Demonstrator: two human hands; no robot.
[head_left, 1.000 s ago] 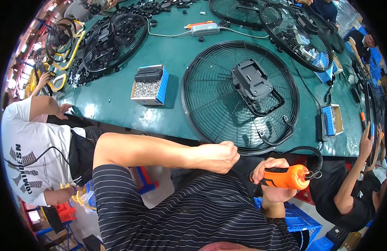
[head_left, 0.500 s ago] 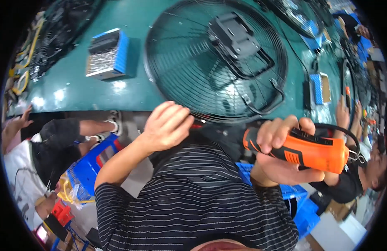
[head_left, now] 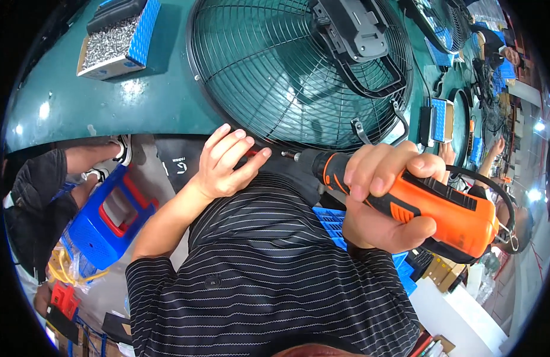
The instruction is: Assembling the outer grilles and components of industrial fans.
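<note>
An orange and black electric screwdriver (head_left: 444,214) is gripped in my right hand (head_left: 388,199), its bit pointing left toward the near rim of the fan. A small silvery piece, perhaps a screw, shows at the bit's tip, which sits just below the rim. Across from that tip is my left hand (head_left: 227,163), fingers apart and somewhat bent beside the rim, with nothing visible in them. The round black wire fan grille (head_left: 257,77) lies on the green table, a black motor housing (head_left: 355,33) at its centre and a curved black bracket (head_left: 400,122) at its right.
At the left of the green table (head_left: 162,113) stands a blue box of small metal screws (head_left: 111,47). Another blue box (head_left: 442,121) is right of the grille. A blue and red stool (head_left: 111,217) stands on the floor. Other people are at both sides.
My view has shifted, so the grille and screw box appear higher. The screwdriver has turned, and its bit now shows near my left hand, whose fingers have spread a little.
</note>
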